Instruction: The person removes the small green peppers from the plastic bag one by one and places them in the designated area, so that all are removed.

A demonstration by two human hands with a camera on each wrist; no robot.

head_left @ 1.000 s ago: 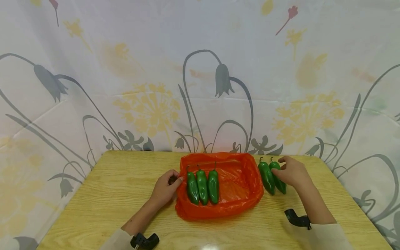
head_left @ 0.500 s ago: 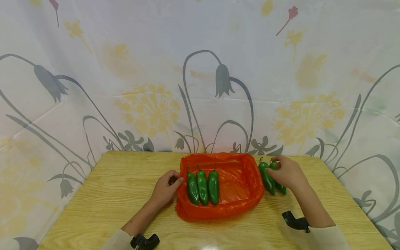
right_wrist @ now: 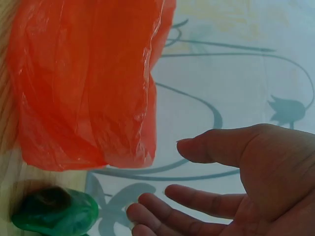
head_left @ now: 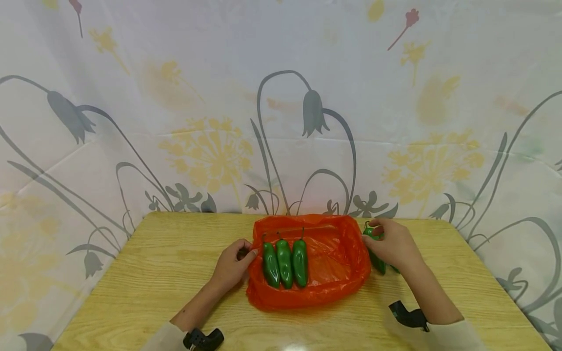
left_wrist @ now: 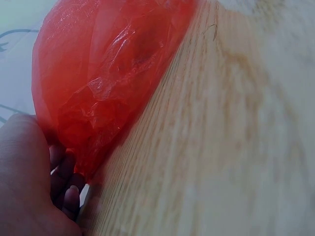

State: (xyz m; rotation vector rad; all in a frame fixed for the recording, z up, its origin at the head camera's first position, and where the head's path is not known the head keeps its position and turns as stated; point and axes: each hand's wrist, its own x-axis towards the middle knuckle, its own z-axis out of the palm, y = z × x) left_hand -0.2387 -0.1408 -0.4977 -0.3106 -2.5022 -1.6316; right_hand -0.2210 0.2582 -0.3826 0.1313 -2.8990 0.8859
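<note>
A red plastic bag [head_left: 329, 258] is spread open in a basket shape on the table, with three green chili peppers [head_left: 284, 263] lying side by side in its left part. My left hand [head_left: 232, 263] grips the bag's left edge between thumb and fingers; the left wrist view shows the fingers [left_wrist: 71, 196] curled at the gathered plastic [left_wrist: 113, 88]. Right of the bag, my right hand [head_left: 395, 243] is over two more green chili peppers and hides most of both. Its thumb and fingers are apart with nothing between them, near a pepper [right_wrist: 56, 211] in the right wrist view.
The wooden table [head_left: 175, 253] reaches back to a patterned cloth [head_left: 197, 122] that hangs behind it. A black wrist camera [head_left: 204, 339] sits on the left wrist, another black camera [head_left: 408, 316] on the right.
My right hand has moved left, from the outer pepper to over the pepper nearer the bag. The left hand and the bag have stayed in place.
</note>
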